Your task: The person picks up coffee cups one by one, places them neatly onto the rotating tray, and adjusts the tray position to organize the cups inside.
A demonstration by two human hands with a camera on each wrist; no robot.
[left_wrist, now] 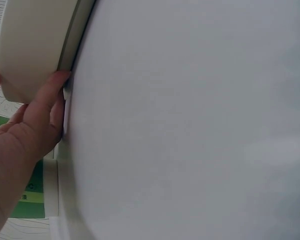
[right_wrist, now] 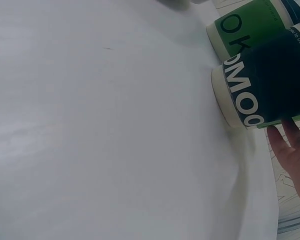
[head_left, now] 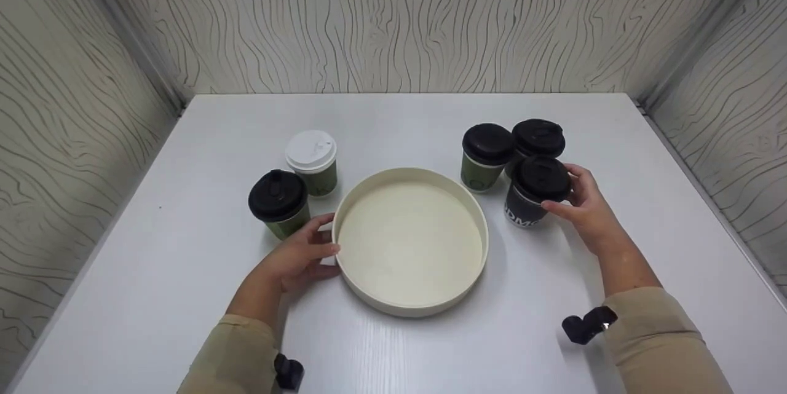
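Observation:
A round cream tray (head_left: pixel 411 240) with a low wall lies on the white table. My left hand (head_left: pixel 301 257) grips its left side, thumb at the rim and other fingers against the outer wall. In the left wrist view a fingertip of the left hand (left_wrist: pixel 32 115) reaches the lower edge of the tray (left_wrist: pixel 35 45). On the right, my right hand (head_left: pixel 584 209) holds a dark paper cup (head_left: pixel 525 203) with a black lid, thumb and fingers around its side near the lid. White letters show on this dark cup (right_wrist: pixel 270 75) in the right wrist view.
Close behind the held cup stand a green cup with a black lid (head_left: pixel 482 163) and another black-lidded cup (head_left: pixel 538 137). Left of the tray are a white-lidded green cup (head_left: pixel 312 160) and a black-lidded green cup (head_left: pixel 280 200), near the left hand. Wood-grain panels (head_left: pixel 393 25) enclose the table.

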